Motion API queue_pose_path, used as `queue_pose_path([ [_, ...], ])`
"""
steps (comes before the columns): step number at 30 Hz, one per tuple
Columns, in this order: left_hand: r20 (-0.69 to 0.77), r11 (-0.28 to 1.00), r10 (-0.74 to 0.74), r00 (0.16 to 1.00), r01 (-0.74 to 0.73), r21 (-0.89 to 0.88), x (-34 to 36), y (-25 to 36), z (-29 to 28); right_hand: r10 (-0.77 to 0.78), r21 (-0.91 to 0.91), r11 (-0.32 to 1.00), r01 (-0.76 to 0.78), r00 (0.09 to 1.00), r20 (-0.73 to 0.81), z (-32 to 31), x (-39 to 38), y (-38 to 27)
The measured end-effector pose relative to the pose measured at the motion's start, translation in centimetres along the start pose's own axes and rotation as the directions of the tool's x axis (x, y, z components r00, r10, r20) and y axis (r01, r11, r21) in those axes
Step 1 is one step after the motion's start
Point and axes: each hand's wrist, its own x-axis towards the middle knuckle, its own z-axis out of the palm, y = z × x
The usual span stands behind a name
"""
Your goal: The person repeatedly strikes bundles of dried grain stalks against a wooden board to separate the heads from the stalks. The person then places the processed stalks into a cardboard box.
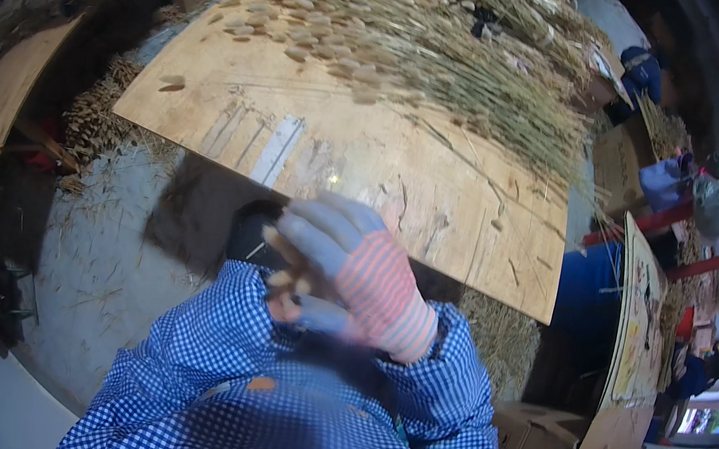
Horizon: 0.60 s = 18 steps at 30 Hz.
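Note:
In front of my chest, my right hand (pixel 379 279) wears a pink-striped knit glove with grey-blue coated fingers. Its fingers curl over a small bunch of dried fluffy grass heads (pixel 295 263), and the thumb side lies below them. My left hand (pixel 282 308) is at the same bunch, near the end of its checked sleeve. Most of it is hidden behind the bunch and the right glove, so its fingers do not show clearly. Both hands are blurred and sit just off the near edge of the wooden board (pixel 344 142).
A large heap of dried grass stems (pixel 410 26) with fluffy heads covers the board's far side. More bundles lie at a second board (pixel 6 108) on the left. At right are a cardboard box (pixel 531 445), an upright panel (pixel 641 316), red metal bars (pixel 710 266) and other people.

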Motion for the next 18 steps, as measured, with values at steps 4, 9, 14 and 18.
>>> queue_pose_path([
  [4, -0.038, 0.992, -0.003, 0.999, 0.008, 0.122, 0.5, 4.9, 0.5, 0.144, 0.274, 0.958, -0.089, 0.971, -0.190, 0.0, -0.9, 1.6],
  [9, -0.094, 0.970, 0.101, 0.990, -0.077, 0.230, 0.3, 8.2, 2.3, 0.558, 0.629, 0.661, -0.409, 0.829, -0.047, 3.3, -3.9, 1.0],
  [14, -0.201, 0.993, 0.082, 0.976, -0.098, -0.070, -0.3, 9.7, 1.3, 0.592, 0.684, 0.477, -0.552, 0.777, 0.213, 7.2, -5.9, 0.7],
  [18, 0.193, 0.974, 0.157, 0.969, -0.120, -0.193, -0.7, 11.0, -0.4, 0.454, 0.469, 0.732, -0.495, 0.867, 0.206, 4.9, -7.1, 1.8],
])
